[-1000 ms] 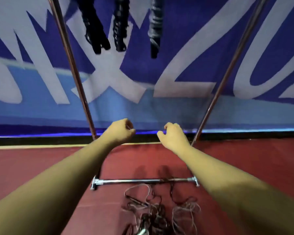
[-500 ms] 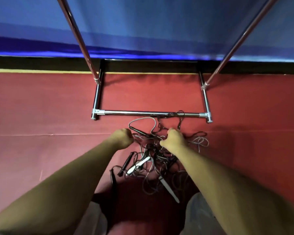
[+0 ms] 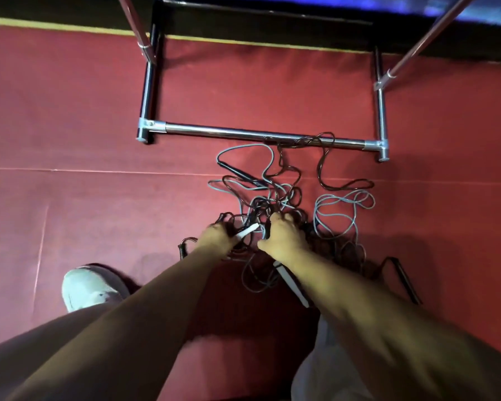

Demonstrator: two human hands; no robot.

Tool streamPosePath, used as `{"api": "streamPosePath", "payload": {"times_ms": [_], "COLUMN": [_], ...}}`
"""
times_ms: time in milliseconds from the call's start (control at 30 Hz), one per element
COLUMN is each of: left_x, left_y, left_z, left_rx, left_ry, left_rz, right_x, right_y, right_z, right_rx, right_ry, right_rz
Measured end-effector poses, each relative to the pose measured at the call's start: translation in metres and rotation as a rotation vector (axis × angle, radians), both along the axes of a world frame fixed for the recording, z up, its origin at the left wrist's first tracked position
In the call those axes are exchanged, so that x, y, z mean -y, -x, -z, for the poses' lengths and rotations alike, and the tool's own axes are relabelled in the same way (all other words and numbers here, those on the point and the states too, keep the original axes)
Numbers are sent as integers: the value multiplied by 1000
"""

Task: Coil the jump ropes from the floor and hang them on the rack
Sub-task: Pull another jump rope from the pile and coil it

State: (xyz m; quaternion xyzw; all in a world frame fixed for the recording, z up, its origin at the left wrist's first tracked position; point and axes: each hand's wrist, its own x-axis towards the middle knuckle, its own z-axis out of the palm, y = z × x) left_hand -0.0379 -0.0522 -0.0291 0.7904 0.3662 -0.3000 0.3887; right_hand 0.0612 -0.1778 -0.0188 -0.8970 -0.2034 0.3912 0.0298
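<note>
Jump ropes (image 3: 275, 198) lie in 1 tangle on the red floor (image 3: 84, 140), just in front of the rack (image 3: 243, 134) base bar, w/ 1 dark loop draped over that bar. Both hands are at the pile's near edge. Left hand (image 3: 217, 237) has its fingers curled round a white handle (image 3: 248, 230). The handle's long axis runs from the fist up & right, toward the right hand (image 3: 285, 238). Right hand is nearer the knot's middle, fingers bent down into the cords, thumb out to the left; can't tell if they've closed on a cord. Most cord lies beyond the fingertips, toward the rack, so the next pull prob. comes back toward the body. A 2nd white handle (image 3: 291, 282) lies under the right forearm.
</note>
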Motion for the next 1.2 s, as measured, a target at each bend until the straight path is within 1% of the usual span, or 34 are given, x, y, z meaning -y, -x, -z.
{"api": "streamPosePath", "payload": {"times_ms": [133, 233, 333, 400, 467, 533, 633, 800, 900, 967, 1033, 1100, 1133, 1200], "left_x": [-8, -15, -21, -27, -31, -32, -35, -38, -34, -29, -25, -20, -18, -13], "left_y": [2, 0, -9, -16, -24, -30, -37, -38, -34, -29, -20, -8, -1, 13], "left_z": [12, -3, -29, -50, -76, -111, -157, -242, -299, -336, -367, -392, -401, -413], "left_rx": [44, 85, 128, 175, 269, 342, 436, 610, 730, 803, 849, 860, 854, 845], "left_ry": [-24, -24, 100, 126, 169, 198, 251, 316, 362, 416, 444, 409, 380, 387], "left_rz": [-47, -1, -43, -129, -207, -220, -233, -230, -237, -237, -198, -97, -37, 50], "right_x": [4, 2, -7, -12, -14, -13, -12, -14, -9, -4, 1, 6, 8, 12], "right_y": [1, 1, -4, -9, -14, -19, -29, -27, -19, -14, -10, -7, -5, 1], "right_z": [9, 1, -21, -40, -63, -94, -133, -210, -260, -293, -320, -343, -355, -372], "right_rx": [-13, -57, -90, -85, -88, -101, -179, -148, -144, -103, 14, 80, 76, 47], "right_ry": [-2, -23, -100, -149, -196, -271, -378, -528, -611, -648, -688, -761, -825, -903], "right_rz": [-7, 34, 97, 108, 113, 150, 175, 198, 164, 184, 243, 304, 296, 155]}}
